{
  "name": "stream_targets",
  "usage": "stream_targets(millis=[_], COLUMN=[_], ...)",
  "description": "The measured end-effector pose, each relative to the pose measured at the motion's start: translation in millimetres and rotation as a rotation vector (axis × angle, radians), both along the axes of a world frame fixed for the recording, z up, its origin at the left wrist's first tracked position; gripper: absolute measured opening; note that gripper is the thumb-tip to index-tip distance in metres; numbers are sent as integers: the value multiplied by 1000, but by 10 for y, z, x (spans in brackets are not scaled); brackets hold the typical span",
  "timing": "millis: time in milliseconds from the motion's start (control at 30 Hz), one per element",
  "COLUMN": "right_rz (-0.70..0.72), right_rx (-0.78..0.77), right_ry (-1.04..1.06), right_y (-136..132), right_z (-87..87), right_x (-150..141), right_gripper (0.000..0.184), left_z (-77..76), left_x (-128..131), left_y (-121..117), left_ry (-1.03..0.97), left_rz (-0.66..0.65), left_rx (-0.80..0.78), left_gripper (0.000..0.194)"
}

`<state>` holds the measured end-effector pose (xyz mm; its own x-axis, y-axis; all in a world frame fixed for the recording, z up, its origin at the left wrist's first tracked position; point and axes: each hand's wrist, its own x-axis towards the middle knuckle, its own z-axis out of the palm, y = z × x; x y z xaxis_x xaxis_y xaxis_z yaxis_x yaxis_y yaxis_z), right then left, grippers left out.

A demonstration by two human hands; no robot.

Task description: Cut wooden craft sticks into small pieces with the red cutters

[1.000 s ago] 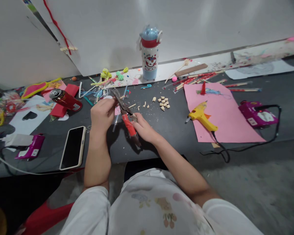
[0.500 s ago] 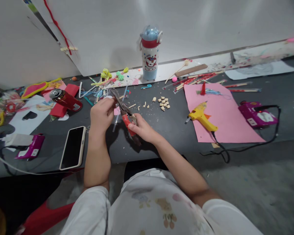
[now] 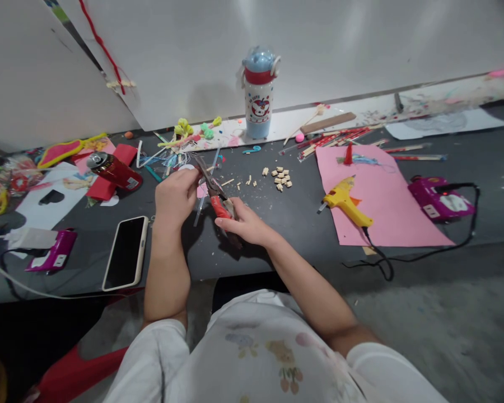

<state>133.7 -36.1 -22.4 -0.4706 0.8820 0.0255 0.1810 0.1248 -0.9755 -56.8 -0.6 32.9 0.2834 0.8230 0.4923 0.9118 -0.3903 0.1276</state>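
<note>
My right hand (image 3: pixel 247 223) is closed on the handles of a pair of pliers (image 3: pixel 214 189), with red wrapping on one handle. The thumb lies across that red handle. Dark metal jaws point up and away, beside the fingers of my left hand (image 3: pixel 175 197). That hand is closed in a pinch around a thin wooden stick (image 3: pixel 210 168); only a short pale end shows past the jaws, the rest is hidden. A small pile of short cut wooden pieces (image 3: pixel 282 179) lies right of the pliers, with thinner bits (image 3: pixel 248 180) nearer the jaws.
A water bottle (image 3: pixel 259 95) stands at the back. On the right, a yellow glue gun (image 3: pixel 348 204) rests on pink paper (image 3: pixel 386 193), near a purple power block (image 3: pixel 441 198). A phone (image 3: pixel 125 253) and a tilted red can (image 3: pixel 116 172) are at left. Red-wrapped sticks (image 3: pixel 336 139) lie behind.
My right thumb has shifted onto the red handle, and the pliers' handles have drawn closer together. My left hand stays in about the same place. The view has moved slightly.
</note>
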Motion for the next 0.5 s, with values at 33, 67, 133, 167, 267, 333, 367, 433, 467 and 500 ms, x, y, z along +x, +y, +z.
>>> stream_targets(millis=[33, 67, 133, 167, 267, 333, 367, 433, 467, 500], right_rz=[-12, -28, -71, -93, -143, -144, -136, -118, -111, -105], right_rx=[-6, -14, -43, -62, -106, -113, -103, -55, -25, 1], right_ry=[12, 29, 72, 89, 104, 102, 105, 129, 144, 157], right_y=[5, 11, 27, 37, 63, 75, 79, 87, 91, 96], right_z=[-6, -15, -40, -54, -94, -114, -123, -143, -154, -166], right_x=[-5, -12, -27, -34, -47, -51, -52, -53, -54, -56], right_gripper=[49, 49, 49, 50, 51, 50, 50, 49, 50, 53], left_z=[-5, -9, -13, -13, -11, -15, -21, -42, -57, -73], left_x=[14, 28, 57, 71, 120, 175, 210, 284, 319, 348], left_y=[1, 1, -4, -8, -19, -24, -24, -21, -17, -11], left_ry=[-8, -32, -126, -189, -399, -546, -614, -739, -787, -826], left_rz=[21, 47, 108, 132, 90, -47, -128, -251, -271, -277], left_rx=[25, 65, 169, 200, 19, -308, -479, -740, -810, -852], left_gripper=[21, 21, 23, 27, 41, 48, 53, 66, 67, 65])
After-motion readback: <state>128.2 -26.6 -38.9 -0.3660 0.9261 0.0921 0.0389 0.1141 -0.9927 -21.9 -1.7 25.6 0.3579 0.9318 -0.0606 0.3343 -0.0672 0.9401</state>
